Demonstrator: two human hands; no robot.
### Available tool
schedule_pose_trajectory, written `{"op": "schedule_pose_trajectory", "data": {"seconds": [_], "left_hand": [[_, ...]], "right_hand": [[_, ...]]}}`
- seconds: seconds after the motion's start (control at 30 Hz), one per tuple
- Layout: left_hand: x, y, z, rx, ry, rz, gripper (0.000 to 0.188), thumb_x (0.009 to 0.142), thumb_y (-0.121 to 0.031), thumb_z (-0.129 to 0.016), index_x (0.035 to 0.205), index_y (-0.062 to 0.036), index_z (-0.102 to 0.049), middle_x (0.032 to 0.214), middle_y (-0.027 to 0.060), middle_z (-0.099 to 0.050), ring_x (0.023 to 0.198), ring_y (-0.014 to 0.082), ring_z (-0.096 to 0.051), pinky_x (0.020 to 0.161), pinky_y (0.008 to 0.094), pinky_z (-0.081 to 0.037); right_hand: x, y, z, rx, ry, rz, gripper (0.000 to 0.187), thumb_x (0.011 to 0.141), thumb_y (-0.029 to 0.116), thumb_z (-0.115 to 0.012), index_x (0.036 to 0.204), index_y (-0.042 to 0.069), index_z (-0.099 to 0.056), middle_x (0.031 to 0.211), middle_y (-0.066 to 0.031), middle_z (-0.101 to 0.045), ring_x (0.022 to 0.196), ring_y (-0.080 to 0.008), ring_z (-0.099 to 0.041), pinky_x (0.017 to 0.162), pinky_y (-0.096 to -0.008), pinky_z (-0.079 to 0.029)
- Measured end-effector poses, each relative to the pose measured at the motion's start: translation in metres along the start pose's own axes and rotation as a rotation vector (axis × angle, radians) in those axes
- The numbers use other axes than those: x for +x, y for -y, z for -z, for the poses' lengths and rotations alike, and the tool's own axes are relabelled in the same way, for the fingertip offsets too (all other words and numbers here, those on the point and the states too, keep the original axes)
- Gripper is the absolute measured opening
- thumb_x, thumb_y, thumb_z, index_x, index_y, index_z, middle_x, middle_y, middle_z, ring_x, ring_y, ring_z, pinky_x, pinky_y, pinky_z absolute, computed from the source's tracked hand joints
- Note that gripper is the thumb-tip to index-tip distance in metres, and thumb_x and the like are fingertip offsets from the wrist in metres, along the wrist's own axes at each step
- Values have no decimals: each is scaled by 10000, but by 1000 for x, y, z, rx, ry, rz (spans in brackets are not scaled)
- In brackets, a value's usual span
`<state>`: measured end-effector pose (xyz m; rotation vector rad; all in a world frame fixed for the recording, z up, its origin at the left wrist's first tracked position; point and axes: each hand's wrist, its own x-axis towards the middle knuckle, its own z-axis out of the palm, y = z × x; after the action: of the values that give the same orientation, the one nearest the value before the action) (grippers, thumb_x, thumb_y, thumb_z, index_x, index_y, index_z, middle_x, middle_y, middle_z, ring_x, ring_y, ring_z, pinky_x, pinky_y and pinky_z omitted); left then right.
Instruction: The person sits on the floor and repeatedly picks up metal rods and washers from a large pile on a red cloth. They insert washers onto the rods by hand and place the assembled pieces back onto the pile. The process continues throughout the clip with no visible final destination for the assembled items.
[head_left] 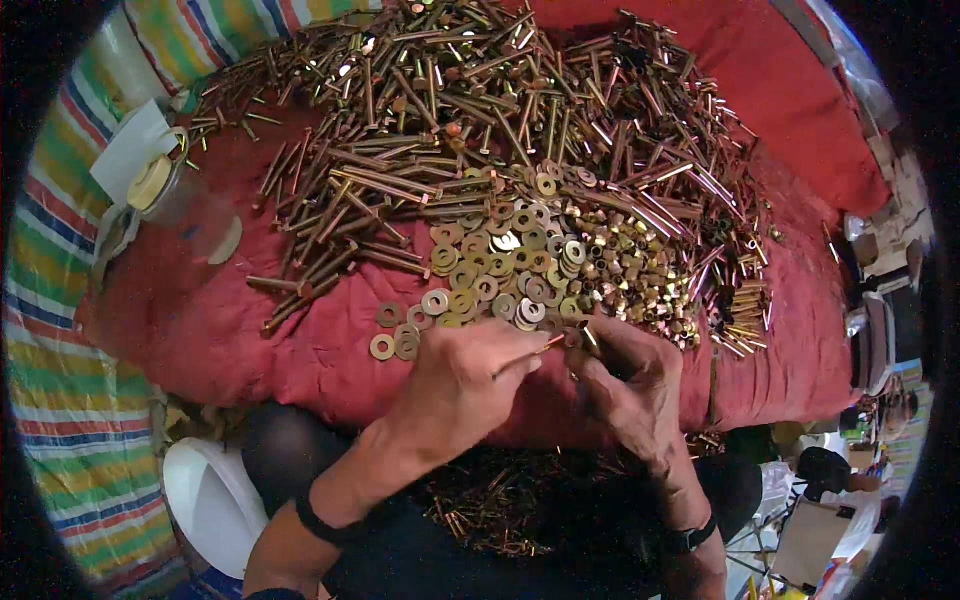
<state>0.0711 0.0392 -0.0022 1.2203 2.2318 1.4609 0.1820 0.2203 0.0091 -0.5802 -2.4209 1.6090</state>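
Close together at the near edge of a red padded cloth (300, 370), both my hands are closed. My left hand (465, 375) grips a bolt (545, 343), its thin coppery end jutting out toward the right. Between the thumb and fingers of my right hand (635, 390) is a small shiny brass-coloured piece (590, 338), perhaps a nut or washer; the fingers partly cover it. The bolt's tip is beside that piece; I cannot tell whether they touch. Just beyond my hands lie flat washers (462, 275) and a heap of small nuts (630, 265).
A large pile of long bolts (440, 90) covers the far part of the cloth. Short pins or bolts (745, 310) lie at right. More assembled-looking hardware (490, 515) sits below, near my lap. A white container (205, 500) stands at lower left, striped sheeting (75, 400) along the left.
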Motion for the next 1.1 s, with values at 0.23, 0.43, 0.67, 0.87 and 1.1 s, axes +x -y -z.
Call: {"op": "schedule_pose_trajectory", "data": {"seconds": [0.23, 0.43, 0.67, 0.87, 1.1], "left_hand": [[-5, -1, -23, 329, -126, -428, 220, 796, -16, -646, 1002, 46, -692, 911, 129, -674, 788, 278, -694, 644, 377, -570], [-4, -5, -24, 302, -128, -440, 209, 786, -25, -674, 988, 18, -702, 858, 112, -678, 742, 270, -693, 632, 371, -571], [1, -10, -9, -190, -99, -16, 153, 778, -39, -853, 920, -40, -796, 864, 111, -777, 782, 216, -754, 723, 317, -585], [2, -14, -9, -220, -4, -16, 131, 769, -28, -834, 892, -42, -791, 809, 97, -763, 703, 189, -733, 639, 307, -556], [1, -13, -6, -216, 56, -125, 125, 757, -35, -832, 871, -36, -781, 791, 86, -757, 672, 179, -720, 616, 309, -546]], "right_hand": [[-9, -13, 15, -137, 80, 179, 393, 850, -82, -693, 1242, -66, -676, 1187, -158, -723, 1102, -228, -698, 1036, -355, -521], [-15, -2, 16, -85, 95, 148, 433, 807, -84, -727, 1237, -67, -679, 1102, -164, -716, 1031, -258, -722, 904, -320, -565], [-15, 13, 50, -161, 119, 199, 380, 912, 138, -604, 1227, -50, -704, 1076, -181, -632, 1026, -259, -602, 915, -332, -471], [-14, 4, 57, -428, 261, 448, 380, 850, 58, -741, 1226, 1, -716, 1080, -199, -680, 945, -364, -715, 793, -430, -563], [-20, 0, 55, -86, 291, 402, 446, 773, 17, -802, 1211, 18, -715, 1056, -151, -687, 906, -355, -704, 766, -402, -574]]}}
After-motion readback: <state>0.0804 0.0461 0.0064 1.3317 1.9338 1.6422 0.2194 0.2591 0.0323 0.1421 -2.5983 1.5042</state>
